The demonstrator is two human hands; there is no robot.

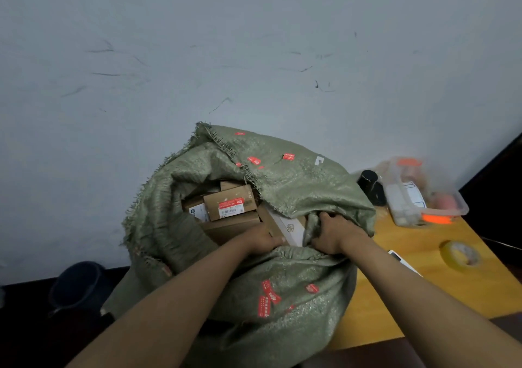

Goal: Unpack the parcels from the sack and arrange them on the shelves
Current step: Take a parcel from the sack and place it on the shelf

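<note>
A large green woven sack (293, 192) with red stickers stands open against the wall in the middle of the view. Inside its mouth lie several brown cardboard parcels; the top one (229, 205) carries a red and white label. A white box (288, 228) lies at the right of the opening. My left hand (264, 239) reaches into the mouth and grips the edge of a brown parcel beside the white box. My right hand (334, 233) grips a bunch of the sack's fabric at the right rim. No shelves are in view.
A yellow wooden table (440, 280) stands to the right, holding a clear plastic tub (423, 195) of odds and ends, a black bottle (371, 187), a roll of yellow tape (461, 254) and a white device (401, 260). A dark bucket (79, 285) sits on the floor at left.
</note>
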